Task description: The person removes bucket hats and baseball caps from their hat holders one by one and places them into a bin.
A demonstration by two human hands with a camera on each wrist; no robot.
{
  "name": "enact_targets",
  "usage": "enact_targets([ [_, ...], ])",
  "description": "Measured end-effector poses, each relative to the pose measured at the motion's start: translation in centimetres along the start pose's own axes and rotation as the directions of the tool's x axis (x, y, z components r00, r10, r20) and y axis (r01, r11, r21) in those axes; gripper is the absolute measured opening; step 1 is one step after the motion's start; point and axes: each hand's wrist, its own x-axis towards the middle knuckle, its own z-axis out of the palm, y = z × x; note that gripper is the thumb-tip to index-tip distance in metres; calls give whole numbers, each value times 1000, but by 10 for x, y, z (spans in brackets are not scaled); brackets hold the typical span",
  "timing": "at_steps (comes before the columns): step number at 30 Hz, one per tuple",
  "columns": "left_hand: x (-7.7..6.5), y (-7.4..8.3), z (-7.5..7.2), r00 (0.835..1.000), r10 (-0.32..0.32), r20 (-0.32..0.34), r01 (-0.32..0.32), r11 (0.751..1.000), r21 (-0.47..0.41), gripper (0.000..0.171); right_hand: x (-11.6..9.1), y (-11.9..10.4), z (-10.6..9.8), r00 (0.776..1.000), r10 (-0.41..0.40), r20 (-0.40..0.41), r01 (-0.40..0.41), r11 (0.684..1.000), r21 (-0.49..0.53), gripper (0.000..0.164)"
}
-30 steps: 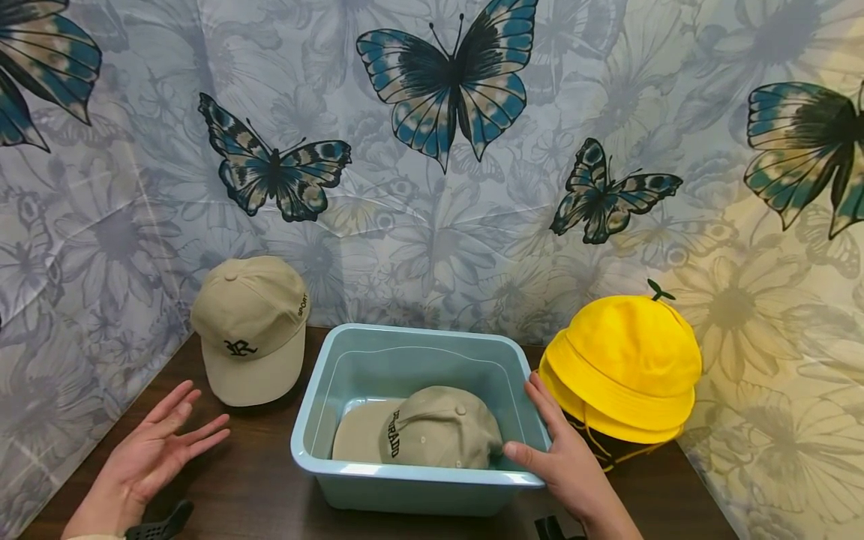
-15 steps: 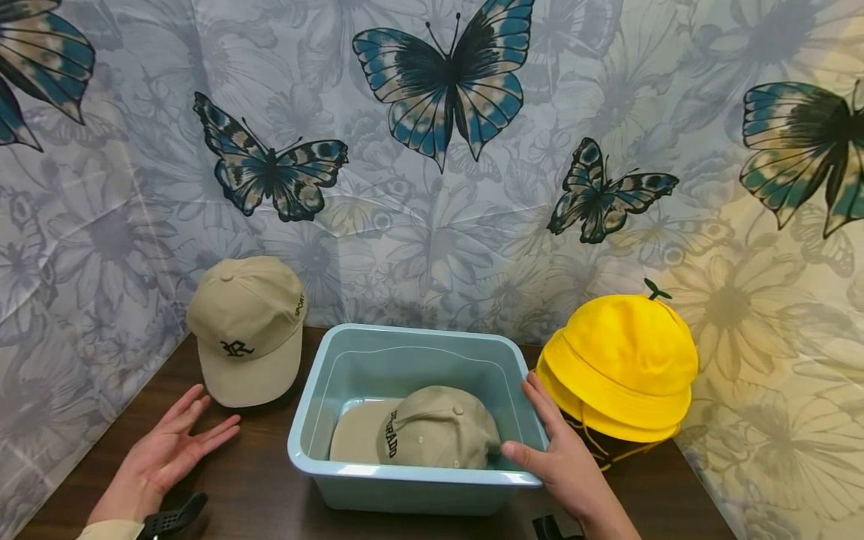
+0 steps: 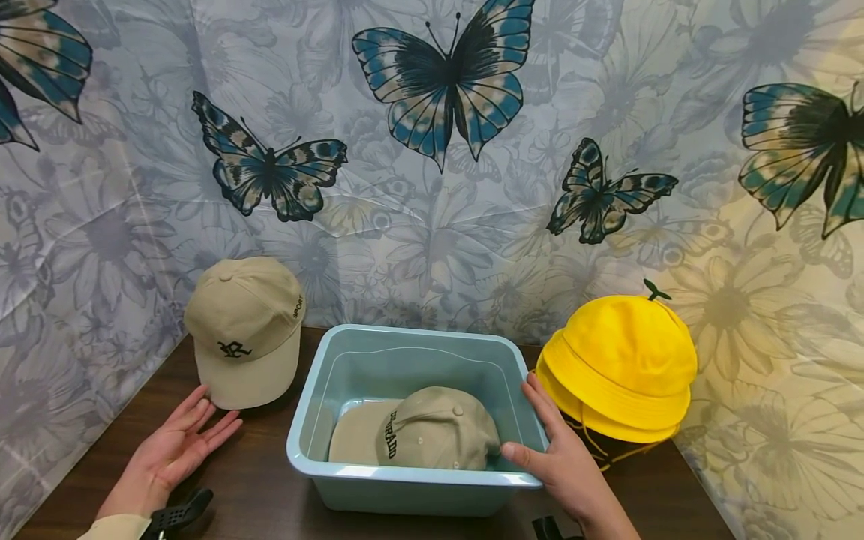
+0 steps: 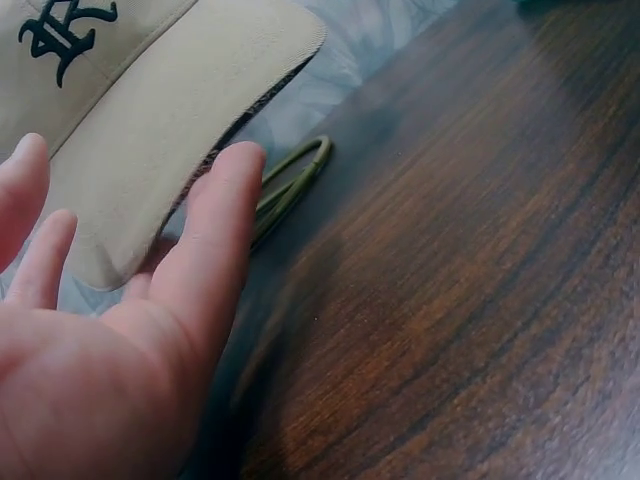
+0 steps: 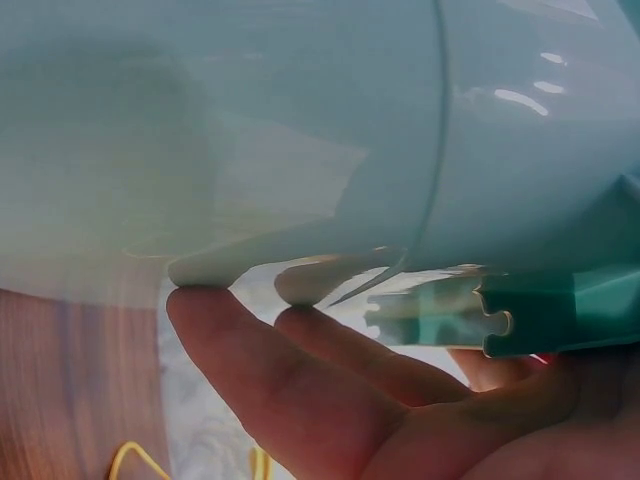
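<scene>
My left hand point(image 3: 169, 454) lies palm up by the front of a beige baseball cap point(image 3: 246, 330) marked with a dark letter R. Its straight fingers reach to the brim edge; in the left wrist view, the brim point(image 4: 190, 130) is right behind the fingers, and part of one finger is hidden by it. A light blue plastic bin point(image 3: 412, 493) stands at the middle, with another beige cap point(image 3: 445, 431) lettered in black inside. My right hand point(image 3: 563, 461) grips the bin's right rim, thumb over the inside, fingertips point(image 5: 215, 320) against the outer wall.
A yellow bucket hat point(image 3: 624, 360) with a green sprout and yellow cords sits right of the bin, close to my right fingers. The dark wooden table point(image 3: 250, 495) ends at a butterfly-print cloth point(image 3: 432, 247) behind and at both sides.
My left hand has moved right and closer to the beige cap's brim at the left. The right hand stays on the bin, and the hats have not visibly moved.
</scene>
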Motion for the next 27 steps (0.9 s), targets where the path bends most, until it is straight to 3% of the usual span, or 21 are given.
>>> enact_targets([
  [8, -1, -1, -2, 999, 33, 43, -36, 997, 66, 40, 0, 0, 1, 1000, -9, -5, 9, 1000, 1, 90],
  [12, 0, -4, 0, 991, 130, 36, -133, 988, 84, 44, -1, 0, 1, 1000, -7, -3, 7, 1000, 5, 90],
  [17, 0, -7, 2, 965, 257, 56, -261, 960, 96, 47, 0, 0, 2, 1000, -8, -2, 8, 1000, 6, 90],
  [21, -2, -7, 5, 959, 283, 28, -285, 954, 96, 47, 0, 0, 1, 1000, 6, 3, -6, 1000, 5, 89],
  [27, -7, -6, 8, 957, 291, 15, -291, 956, 26, 46, 1, 0, 0, 1000, 16, 7, -16, 1000, 0, 90],
])
